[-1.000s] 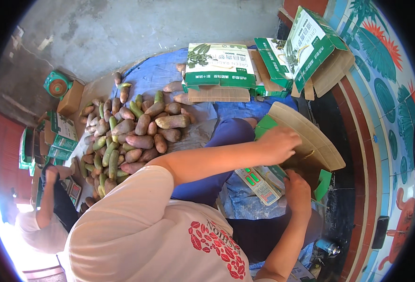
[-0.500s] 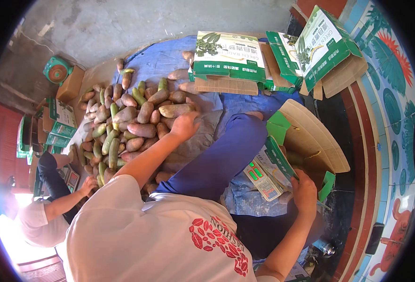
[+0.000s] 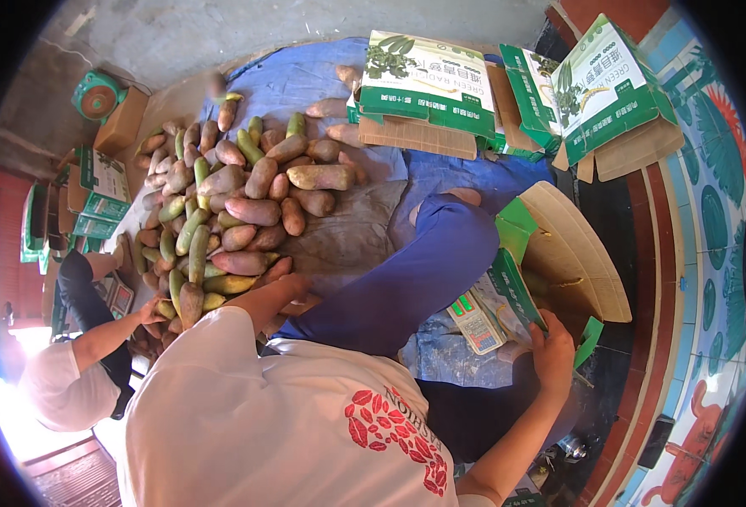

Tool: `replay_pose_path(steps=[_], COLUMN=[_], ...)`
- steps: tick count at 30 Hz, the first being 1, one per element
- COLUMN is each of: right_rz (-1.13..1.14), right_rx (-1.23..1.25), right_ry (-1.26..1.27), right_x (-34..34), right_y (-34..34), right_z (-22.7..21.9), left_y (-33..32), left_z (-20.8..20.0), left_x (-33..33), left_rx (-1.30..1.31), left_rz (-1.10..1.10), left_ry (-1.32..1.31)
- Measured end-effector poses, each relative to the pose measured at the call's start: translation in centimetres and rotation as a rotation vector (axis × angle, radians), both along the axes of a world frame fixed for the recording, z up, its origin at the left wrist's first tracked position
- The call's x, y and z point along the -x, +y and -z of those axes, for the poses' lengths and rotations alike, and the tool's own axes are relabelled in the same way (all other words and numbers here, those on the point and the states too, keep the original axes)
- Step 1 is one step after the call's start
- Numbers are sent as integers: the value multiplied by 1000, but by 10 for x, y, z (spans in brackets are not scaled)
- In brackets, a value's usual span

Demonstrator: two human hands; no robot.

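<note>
Down on blue tarp [image 3: 305, 80], reaching left hand [image 3: 292, 287], finger spread impossible to tell, into root heap [image 3: 237, 211], right hand [image 3: 553, 351] clamped on carton [image 3: 580, 262] beside knee; seemingly picking, next needing one root gripped.

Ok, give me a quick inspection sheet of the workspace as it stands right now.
Surface: blue tarp over concrete floor.
Job's things: pile of radishes, purple and green; open cardboard box at right.
Clutter: green printed cartons at top, flat cartons at left.
Grippers: left hand reaches into the pile; right hand grips the box's edge.
Cables: nothing seen.
Surroundings: a second person crouches lower left; painted wall at right.
</note>
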State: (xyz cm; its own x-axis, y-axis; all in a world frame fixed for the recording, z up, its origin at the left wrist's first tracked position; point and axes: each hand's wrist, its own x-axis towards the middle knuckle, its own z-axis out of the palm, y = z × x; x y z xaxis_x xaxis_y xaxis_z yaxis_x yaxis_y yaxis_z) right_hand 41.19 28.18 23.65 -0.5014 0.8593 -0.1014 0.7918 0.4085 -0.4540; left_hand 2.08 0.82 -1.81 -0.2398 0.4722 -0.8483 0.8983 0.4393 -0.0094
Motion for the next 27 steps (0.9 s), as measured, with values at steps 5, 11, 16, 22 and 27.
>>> replay_pose_path(steps=[5, 11, 16, 22, 27], right_rz=[-10, 5, 50, 87, 113], right_rx=[-34, -38, -8, 15, 13], right_ry=[-18, 1, -1, 2, -9], right_x=[0, 4, -1, 3, 10], right_y=[0, 2, 5, 7, 6], right_z=[-1, 2, 6, 7, 4], left_y=[-1, -11, 14, 2, -25], left_z=[23, 34, -46, -3, 49], left_x=[-14, -19, -29, -26, -19], left_rx=[-72, 5, 12, 153, 173], left_rz=[221, 380, 190, -9, -135], left_ry=[-61, -317, -289, -108, 36])
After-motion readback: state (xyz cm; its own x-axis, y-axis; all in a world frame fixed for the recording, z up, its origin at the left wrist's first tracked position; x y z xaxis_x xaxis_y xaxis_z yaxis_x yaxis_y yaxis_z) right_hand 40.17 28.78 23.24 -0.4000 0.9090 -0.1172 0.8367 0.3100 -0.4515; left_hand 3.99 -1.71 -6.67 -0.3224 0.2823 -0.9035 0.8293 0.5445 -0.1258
